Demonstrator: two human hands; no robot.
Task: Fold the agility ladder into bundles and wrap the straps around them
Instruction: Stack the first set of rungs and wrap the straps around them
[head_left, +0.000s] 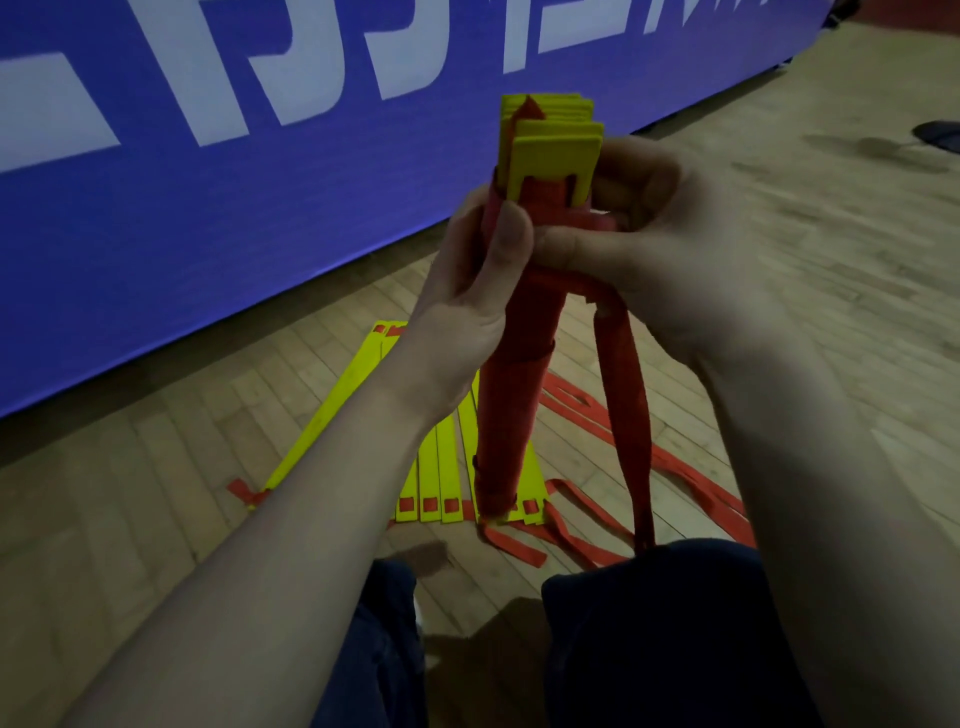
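While the left hand (467, 296) grips the bundle (514, 415), banner (156, 249) lettering is illegible.

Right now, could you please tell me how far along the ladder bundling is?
Done: one bundle is stacked and strap-wrapped along most of its length. In hand: left hand and right hand grip its top, where a loose strap tail hangs down. Left: more yellow rungs lie fanned on the floor among loose straps.
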